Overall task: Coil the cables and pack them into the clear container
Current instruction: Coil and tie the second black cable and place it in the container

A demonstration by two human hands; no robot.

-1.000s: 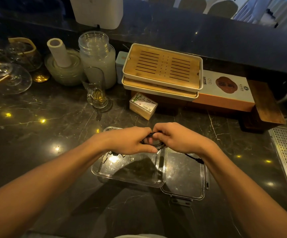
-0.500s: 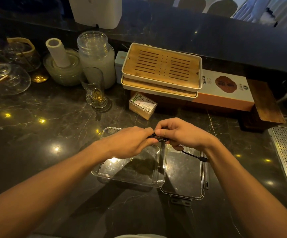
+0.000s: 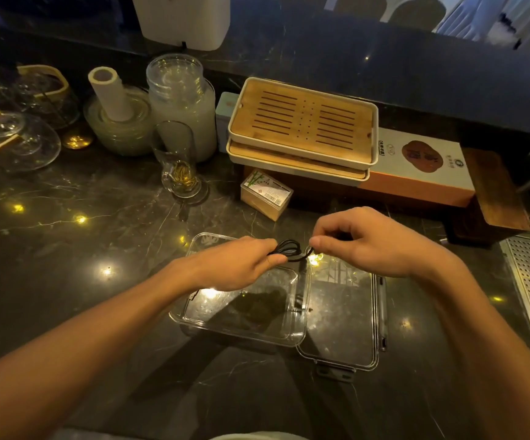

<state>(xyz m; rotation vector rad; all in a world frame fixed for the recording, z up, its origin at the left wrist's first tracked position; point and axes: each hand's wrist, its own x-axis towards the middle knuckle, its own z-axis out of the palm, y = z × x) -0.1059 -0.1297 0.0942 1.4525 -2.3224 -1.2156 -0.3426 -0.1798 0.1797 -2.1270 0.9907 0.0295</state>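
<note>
Your left hand [image 3: 235, 265] gripped a small black cable [image 3: 289, 250] coil while your right hand [image 3: 365, 242] pinched its loose end, both just above the open box [image 3: 193, 323]. The box sat near you on the counter [image 3: 66, 249], its lid [image 3: 343, 360] lying flat to the right. By my reading the coil was almost wound but not yet packed, and whether the box held anything I could not tell

Both forearms are bare to the frame's edge, with no sleeves, watch or rings on the left hand [image 3: 241, 265] or right hand [image 3: 374, 242].
</note>
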